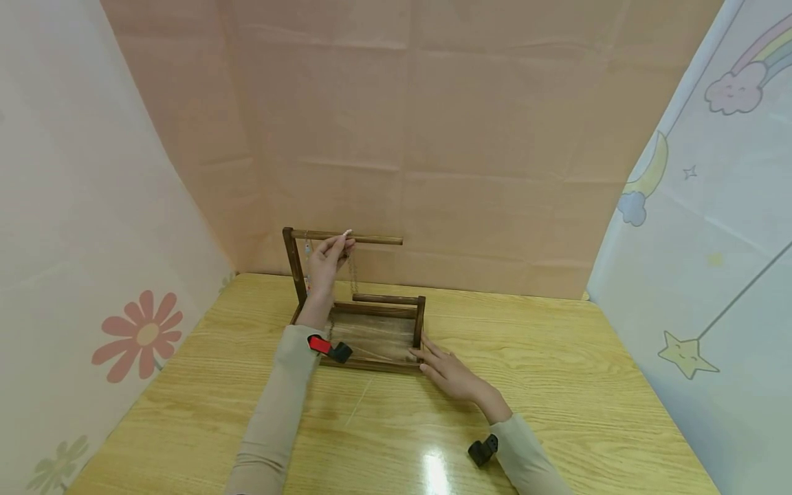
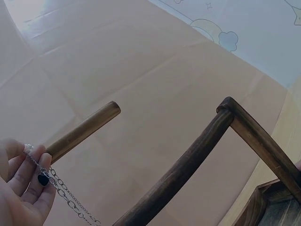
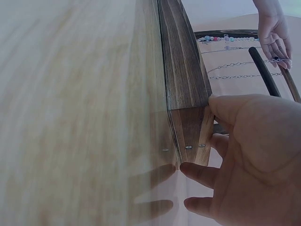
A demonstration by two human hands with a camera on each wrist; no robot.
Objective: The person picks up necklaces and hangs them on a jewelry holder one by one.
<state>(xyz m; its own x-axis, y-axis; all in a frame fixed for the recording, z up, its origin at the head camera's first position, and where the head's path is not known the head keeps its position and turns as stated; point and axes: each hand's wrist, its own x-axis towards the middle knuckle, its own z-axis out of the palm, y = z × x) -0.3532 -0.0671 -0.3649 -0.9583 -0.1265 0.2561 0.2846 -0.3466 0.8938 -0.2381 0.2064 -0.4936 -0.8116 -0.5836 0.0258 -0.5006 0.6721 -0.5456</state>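
Observation:
A dark wooden jewelry stand (image 1: 375, 366), a shallow tray with upright posts and bars, sits on the table. At its upper bar (image 1: 383, 240), my left hand (image 1: 324, 265) pinches the end of a silver chain necklace (image 2: 66, 195) between thumb and fingers. A black heart pendant (image 2: 43, 179) hangs against those fingers, and the links drop below the hand. My right hand (image 1: 450, 375) touches the tray's front right corner with spread, mostly straight fingers. Its thumb (image 3: 225, 106) lies on the rim, with other fingertips at the outer side. Part of the upper bar is hidden behind my left hand.
A beaded necklace (image 1: 307, 265) hangs near the upper bar's left end. The lower bar (image 1: 386, 300) runs across the tray's back right. Behind the wood-grain table (image 1: 526, 385) rises a plain peach backdrop (image 1: 495, 172), with patterned cloth on both sides.

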